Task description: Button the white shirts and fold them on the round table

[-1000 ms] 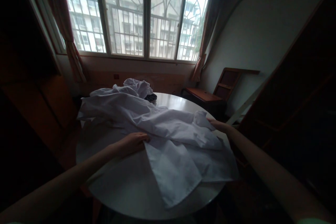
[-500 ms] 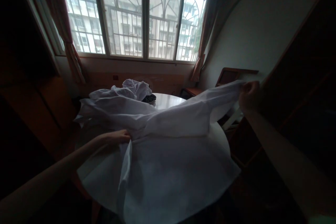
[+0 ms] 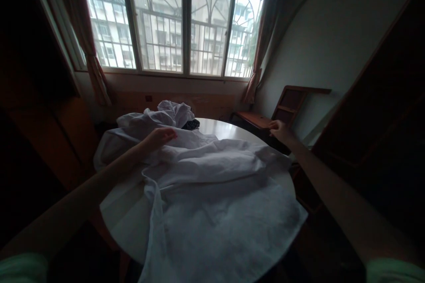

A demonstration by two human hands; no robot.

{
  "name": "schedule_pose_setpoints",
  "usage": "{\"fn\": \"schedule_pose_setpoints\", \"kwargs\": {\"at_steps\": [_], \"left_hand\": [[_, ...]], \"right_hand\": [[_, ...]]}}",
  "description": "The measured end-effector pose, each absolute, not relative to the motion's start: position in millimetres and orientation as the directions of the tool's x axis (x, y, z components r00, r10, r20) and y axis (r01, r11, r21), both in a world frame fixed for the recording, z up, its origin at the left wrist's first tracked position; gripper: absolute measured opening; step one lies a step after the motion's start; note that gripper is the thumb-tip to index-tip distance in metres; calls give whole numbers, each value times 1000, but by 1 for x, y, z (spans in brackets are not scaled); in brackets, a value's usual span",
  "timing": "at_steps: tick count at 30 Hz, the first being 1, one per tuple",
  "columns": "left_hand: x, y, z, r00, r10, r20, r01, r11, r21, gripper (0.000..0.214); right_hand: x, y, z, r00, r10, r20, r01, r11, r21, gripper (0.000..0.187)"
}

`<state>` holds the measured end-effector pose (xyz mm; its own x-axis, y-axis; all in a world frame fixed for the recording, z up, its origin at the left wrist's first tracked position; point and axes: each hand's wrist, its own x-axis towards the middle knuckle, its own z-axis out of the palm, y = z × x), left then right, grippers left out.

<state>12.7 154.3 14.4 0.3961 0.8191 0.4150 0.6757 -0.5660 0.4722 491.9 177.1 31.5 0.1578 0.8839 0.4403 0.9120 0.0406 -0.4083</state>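
Observation:
A large white long-sleeved garment lies spread and wrinkled over a round white table, its near part hanging past the front edge. Its sleeve stretches across the middle toward the right. My left hand is over the garment's upper left part, fingers loosely bent and no cloth visibly gripped. Beyond the sleeve's right end, near the table's right edge, my right hand hovers with loosely curled fingers, apart from the cloth and with nothing visible in it.
Crumpled white cloth is heaped at the table's far left, beside a dark patterned item. A wooden chair stands behind the table at right. Behind are a barred window and tied curtains.
Both hands have let go of the garment. The lifted sleeve has dropped onto the table. My left hand moved up and away from me; my right hand moved left and slightly down.

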Motion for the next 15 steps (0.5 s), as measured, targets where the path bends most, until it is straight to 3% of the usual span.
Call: {"fn": "schedule_pose_setpoints", "kwargs": {"at_steps": [3, 5, 7, 10, 15], "left_hand": [[22, 176, 18, 407, 752, 519, 827, -545, 141, 31], [27, 190, 11, 411, 774, 481, 876, -482, 27, 36], [30, 200, 2, 402, 838, 370, 902, -432, 0, 38], [33, 203, -9, 392, 897, 207, 915, -403, 12, 37], [39, 192, -7, 237, 942, 237, 969, -246, 9, 56]], "right_hand": [[475, 186, 7, 71, 962, 264, 930, 32, -365, 41], [462, 189, -8, 11, 988, 155, 953, 36, -300, 47], [453, 189, -20, -25, 999, 46, 979, 34, -202, 48], [446, 185, -28, -68, 991, -113, 995, 59, -78, 36], [455, 176, -14, -46, 937, -347, 997, 22, -73, 25]]}}
